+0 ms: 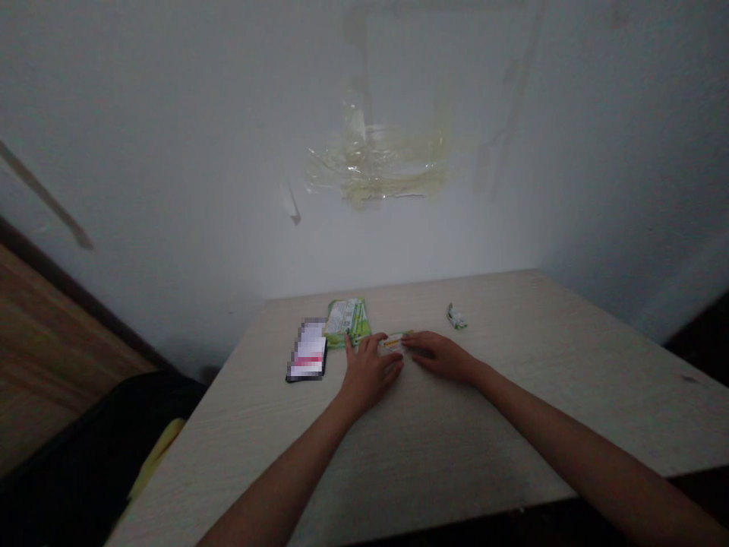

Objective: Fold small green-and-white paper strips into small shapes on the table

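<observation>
A small flat packet (392, 343), pale with green and orange print, lies on the table between my hands. My left hand (367, 371) rests palm down with its fingertips on the packet's left end, and its outer finger reaches the lower edge of a larger green-and-white packet (348, 319). From the other side, my right hand (441, 357) has its fingers on the right end of the small packet, the thumb just below. My fingers cover both ends of it, and the small print cannot be read.
A phone (307, 353) with a blurred screen lies left of the green packet. Farther right on the pale wooden table (512, 365) is a crumpled wrapper (456, 316). The wall (228, 152) with old clear tape (387, 171) stands behind. Dark cloth (114, 425) hangs at the left.
</observation>
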`<state>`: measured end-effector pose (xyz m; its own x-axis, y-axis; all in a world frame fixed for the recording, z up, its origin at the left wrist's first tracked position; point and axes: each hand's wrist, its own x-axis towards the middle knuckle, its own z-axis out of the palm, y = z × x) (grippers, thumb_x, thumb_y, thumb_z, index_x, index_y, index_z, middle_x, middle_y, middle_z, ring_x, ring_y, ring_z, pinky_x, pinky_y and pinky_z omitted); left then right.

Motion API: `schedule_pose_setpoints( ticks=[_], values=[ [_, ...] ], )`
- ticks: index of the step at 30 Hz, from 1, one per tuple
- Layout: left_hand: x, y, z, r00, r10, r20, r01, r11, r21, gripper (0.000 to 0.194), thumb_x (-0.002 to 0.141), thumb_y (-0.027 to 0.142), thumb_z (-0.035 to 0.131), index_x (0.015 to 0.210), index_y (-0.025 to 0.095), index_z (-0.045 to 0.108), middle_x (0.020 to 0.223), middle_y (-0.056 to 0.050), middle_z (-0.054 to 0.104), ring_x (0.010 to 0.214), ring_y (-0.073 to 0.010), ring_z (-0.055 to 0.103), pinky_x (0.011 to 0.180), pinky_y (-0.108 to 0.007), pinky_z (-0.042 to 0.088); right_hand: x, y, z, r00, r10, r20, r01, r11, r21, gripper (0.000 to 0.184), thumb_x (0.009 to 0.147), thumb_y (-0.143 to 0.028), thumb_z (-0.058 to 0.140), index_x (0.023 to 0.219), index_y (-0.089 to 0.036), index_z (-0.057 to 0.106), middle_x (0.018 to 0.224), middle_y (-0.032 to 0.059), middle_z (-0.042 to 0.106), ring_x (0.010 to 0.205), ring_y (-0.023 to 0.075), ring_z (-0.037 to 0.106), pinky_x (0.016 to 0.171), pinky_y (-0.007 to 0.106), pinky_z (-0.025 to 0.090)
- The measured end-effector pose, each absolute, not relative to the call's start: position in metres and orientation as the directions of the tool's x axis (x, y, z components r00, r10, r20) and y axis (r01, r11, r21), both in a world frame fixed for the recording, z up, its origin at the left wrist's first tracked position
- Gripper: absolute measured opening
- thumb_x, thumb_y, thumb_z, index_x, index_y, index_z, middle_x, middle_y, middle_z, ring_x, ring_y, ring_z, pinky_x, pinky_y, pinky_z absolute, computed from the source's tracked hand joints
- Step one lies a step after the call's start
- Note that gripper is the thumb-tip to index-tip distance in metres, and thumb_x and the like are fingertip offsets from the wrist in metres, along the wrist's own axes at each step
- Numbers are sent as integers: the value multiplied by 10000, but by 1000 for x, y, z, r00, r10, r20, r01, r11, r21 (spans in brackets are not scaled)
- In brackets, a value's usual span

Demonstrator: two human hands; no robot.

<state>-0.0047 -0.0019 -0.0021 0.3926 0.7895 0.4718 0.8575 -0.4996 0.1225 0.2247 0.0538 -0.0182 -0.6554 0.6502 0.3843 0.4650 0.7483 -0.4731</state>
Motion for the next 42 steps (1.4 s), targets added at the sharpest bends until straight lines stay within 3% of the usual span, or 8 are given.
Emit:
schedule_pose_setpoints(
  ticks=[10, 16, 24, 36, 42],
  values=[
    [-5, 2, -7, 373, 818, 438, 882, -458, 105, 278, 928, 425, 487, 1160, 383, 634, 1243, -19, 646, 1322, -320, 412, 1057, -781, 62, 225, 51, -15, -609, 663, 435, 479, 744, -465, 265, 887, -176, 552, 1100, -220, 704, 1259, 112, 603, 1201, 225, 534, 1054, 437, 426],
    [-6, 3, -11, 374, 817, 439, 885, -456, 95, 291, 942, 438, 449, 1176, 390, 615, 1340, -9, 596, 1352, -318, 389, 1051, -792, 50, 226, 54, -20, -592, 680, 432, 517, 732, -444, 361, 890, -168, 533, 1237, -200, 628, 1296, 131, 572, 1206, 233, 519, 1051, 447, 426],
    [-5, 4, -10, 368, 838, 404, 878, -456, 145, 370, 954, 465, 407, 1288, 382, 543, 1305, -28, 629, 1332, -308, 417, 1061, -780, 29, 222, 49, -10, -637, 620, 458, 496, 785, -371, 297, 902, -184, 531, 1163, -197, 673, 1150, 115, 647, 1093, 229, 553, 966, 411, 460],
    [-5, 3, -3, 360, 870, 336, 879, -437, 189, 322, 967, 455, 383, 1199, 392, 597, 1316, 23, 623, 1366, -314, 367, 1032, -801, -50, 222, 48, -9, -661, 587, 468, 472, 810, -348, 261, 904, -174, 543, 1116, -197, 694, 1057, 104, 660, 1013, 218, 565, 911, 391, 473],
    [-6, 4, -5, 357, 878, 320, 872, -436, 221, 307, 976, 430, 369, 1127, 347, 622, 1298, 13, 637, 1384, -297, 349, 1041, -789, -61, 222, 51, -10, -639, 597, 486, 468, 803, -370, 283, 915, -185, 533, 1166, -195, 665, 1161, 108, 651, 1113, 226, 541, 990, 420, 441]
  ],
)
